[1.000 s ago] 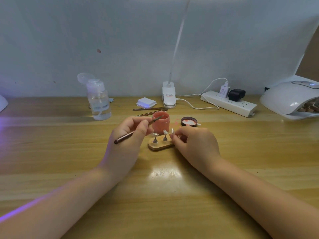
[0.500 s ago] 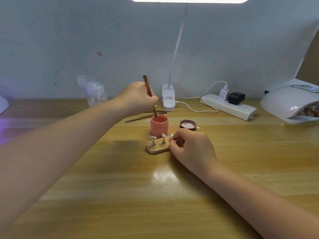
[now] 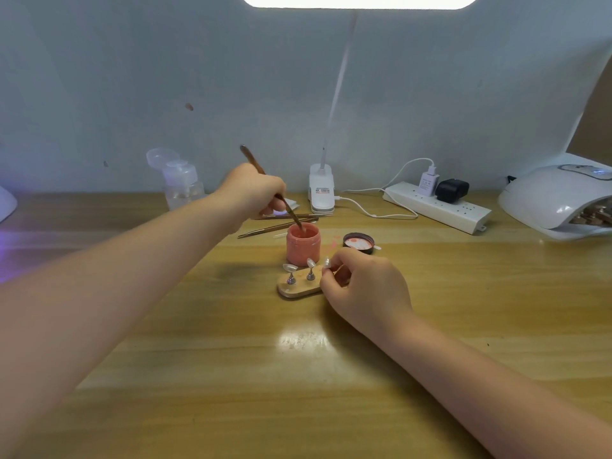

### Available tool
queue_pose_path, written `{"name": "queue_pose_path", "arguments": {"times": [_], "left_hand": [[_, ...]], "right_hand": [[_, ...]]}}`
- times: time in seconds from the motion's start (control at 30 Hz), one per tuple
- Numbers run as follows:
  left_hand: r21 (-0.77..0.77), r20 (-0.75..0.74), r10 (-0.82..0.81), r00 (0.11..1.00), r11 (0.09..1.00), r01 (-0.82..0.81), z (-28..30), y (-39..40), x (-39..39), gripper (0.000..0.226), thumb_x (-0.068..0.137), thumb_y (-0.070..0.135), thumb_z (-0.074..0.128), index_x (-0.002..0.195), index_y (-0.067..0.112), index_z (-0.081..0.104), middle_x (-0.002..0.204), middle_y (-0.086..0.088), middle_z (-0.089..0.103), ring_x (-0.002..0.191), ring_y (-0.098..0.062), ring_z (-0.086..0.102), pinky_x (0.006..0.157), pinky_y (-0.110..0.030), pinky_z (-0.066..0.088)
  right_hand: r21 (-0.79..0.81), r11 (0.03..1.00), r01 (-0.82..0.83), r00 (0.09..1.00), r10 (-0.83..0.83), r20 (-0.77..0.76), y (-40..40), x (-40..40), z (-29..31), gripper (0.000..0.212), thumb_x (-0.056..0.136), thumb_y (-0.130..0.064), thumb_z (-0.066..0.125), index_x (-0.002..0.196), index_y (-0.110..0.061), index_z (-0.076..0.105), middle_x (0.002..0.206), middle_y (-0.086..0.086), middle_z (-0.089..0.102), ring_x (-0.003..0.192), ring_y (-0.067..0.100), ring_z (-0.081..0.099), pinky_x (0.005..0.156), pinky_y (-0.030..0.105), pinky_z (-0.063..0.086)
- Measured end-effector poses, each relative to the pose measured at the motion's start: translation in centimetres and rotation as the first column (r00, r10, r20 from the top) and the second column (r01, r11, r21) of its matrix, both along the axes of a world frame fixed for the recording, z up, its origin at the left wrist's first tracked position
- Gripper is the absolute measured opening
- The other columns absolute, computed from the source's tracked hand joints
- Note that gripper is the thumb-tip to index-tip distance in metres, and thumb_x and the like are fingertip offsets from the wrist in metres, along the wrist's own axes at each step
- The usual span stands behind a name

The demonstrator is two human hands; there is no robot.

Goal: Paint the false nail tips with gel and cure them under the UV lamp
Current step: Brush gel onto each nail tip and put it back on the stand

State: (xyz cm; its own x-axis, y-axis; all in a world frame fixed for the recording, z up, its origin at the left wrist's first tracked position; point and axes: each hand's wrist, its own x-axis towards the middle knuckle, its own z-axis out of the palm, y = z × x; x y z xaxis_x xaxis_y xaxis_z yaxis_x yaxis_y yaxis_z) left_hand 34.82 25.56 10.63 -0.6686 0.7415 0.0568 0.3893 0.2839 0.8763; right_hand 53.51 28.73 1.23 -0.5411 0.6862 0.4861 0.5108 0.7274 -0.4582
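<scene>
A: Wood, pale and glossy: what sits on this long wooden tabletop [image 3: 331, 376]?

B: Largest first: a white domed UV nail lamp [image 3: 559, 200] at the far right edge, with brownish holders just visible inside its mouth. Left of it lies a white power strip [image 3: 437, 207], then a white clip-on desk lamp base [image 3: 321, 190] against the wall, and a clear plastic pump bottle [image 3: 182, 183] farther left.

A: And the hands?

B: The left hand [image 3: 255, 193] reaches out over the table, fingers curled around a thin brown brush [image 3: 270, 185] whose tip dips into an open pink gel jar [image 3: 303, 243]. The jar's dark round lid [image 3: 358, 242] lies just to its right.

A: Where are the nails?

B: Just in front of the jar, on a small oval wooden stand [image 3: 296, 288]. Two clear false nail tips [image 3: 310, 262] sit on little metal pegs. The right hand [image 3: 364, 286] rests at the stand's right end, fingertips pinching a third peg with its tip. Two spare slim brown tools [image 3: 278, 226] lie behind the jar.
</scene>
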Motion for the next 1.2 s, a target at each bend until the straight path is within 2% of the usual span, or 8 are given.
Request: {"name": "queue_pose_path", "arguments": {"times": [0.13,0.57,0.7,0.83,0.93,1.0,1.1,1.2], "left_hand": [[0.096,0.225,0.059,0.973,0.992,-0.082,-0.9,-1.5,-1.4,0.016,0.087,0.011,0.057,0.073,0.007,0.061,0.045,0.002,0.061,0.036,-0.008,0.047,0.045,-0.019,0.038],[0.186,0.364,0.074,0.929,0.971,-0.150,-3.4,-2.8,-2.5,0.019,0.090,0.015,0.056,0.072,0.012,0.062,0.048,0.004,0.063,0.049,-0.011,0.053,0.054,-0.023,0.043],[0.323,0.268,0.083,0.960,0.931,-0.171,-4.0,-4.0,-2.8,0.016,0.091,0.018,0.058,0.078,0.013,0.066,0.057,0.003,0.069,0.060,-0.014,0.060,0.057,-0.023,0.047],[0.542,0.193,-0.062,0.979,0.839,-0.054,-4.5,-6.2,-0.5,0.010,0.094,0.020,0.063,0.092,0.018,0.071,0.075,-0.001,0.075,0.071,-0.012,0.069,0.061,-0.020,0.053],[0.646,0.073,-0.133,0.988,0.762,0.055,-5.3,-8.2,2.2,0.009,0.089,0.017,0.069,0.088,0.021,0.077,0.079,-0.004,0.076,0.077,-0.018,0.073,0.062,-0.025,0.057],[0.656,-0.062,-0.155,0.986,0.738,0.157,-6.1,-9.5,3.9,0.009,0.083,0.020,0.071,0.088,0.024,0.078,0.079,-0.001,0.076,0.075,-0.019,0.073,0.063,-0.027,0.058],[0.614,-0.259,-0.165,0.952,0.733,0.294,-6.9,-10.7,5.3,0.019,0.082,0.017,0.070,0.095,0.030,0.077,0.086,0.013,0.076,0.077,-0.006,0.072,0.070,-0.016,0.054],[0.608,-0.358,-0.123,0.925,0.721,0.332,-7.4,-11.0,5.3,0.022,0.085,0.015,0.069,0.105,0.025,0.070,0.093,0.018,0.074,0.087,0.000,0.070,0.077,-0.013,0.051]], "right_hand": [[0.001,1.000,-0.011,1.000,0.011,-0.010,0.0,0.0,0.0,0.010,0.086,-0.032,0.061,0.089,-0.025,0.067,0.073,-0.007,0.068,0.070,0.018,0.062,0.063,0.033,0.052],[-0.015,1.000,-0.025,0.999,0.024,-0.042,0.1,0.0,0.0,0.006,0.086,-0.030,0.063,0.087,-0.025,0.066,0.066,-0.012,0.061,0.067,0.016,0.060,0.063,0.033,0.051],[-0.005,1.000,-0.027,0.999,0.027,-0.043,0.1,0.1,0.0,0.008,0.086,-0.031,0.062,0.087,-0.025,0.066,0.069,-0.010,0.064,0.068,0.018,0.061,0.064,0.033,0.050],[0.022,0.998,-0.064,0.991,0.066,-0.115,0.0,0.1,0.0,0.006,0.085,-0.026,0.065,0.084,-0.021,0.066,0.068,-0.009,0.065,0.063,0.017,0.060,0.062,0.035,0.050],[0.037,0.991,-0.127,0.966,0.132,-0.224,0.0,0.2,0.1,0.006,0.084,-0.019,0.069,0.080,-0.015,0.068,0.065,-0.011,0.062,0.056,0.012,0.057,0.059,0.035,0.050],[0.046,0.986,-0.161,0.949,0.167,-0.267,-0.1,0.2,0.2,0.004,0.084,-0.016,0.070,0.082,-0.013,0.069,0.066,-0.006,0.065,0.055,0.013,0.058,0.058,0.036,0.051],[0.044,0.980,-0.195,0.934,0.199,-0.296,0.0,0.2,0.2,0.003,0.084,-0.014,0.071,0.082,-0.013,0.070,0.065,-0.004,0.064,0.056,0.013,0.058,0.058,0.036,0.051],[-0.007,0.974,-0.225,0.924,0.211,-0.319,0.0,0.3,0.1,0.004,0.085,-0.012,0.071,0.081,-0.010,0.070,0.065,-0.006,0.063,0.058,0.010,0.059,0.060,0.036,0.052]]}}
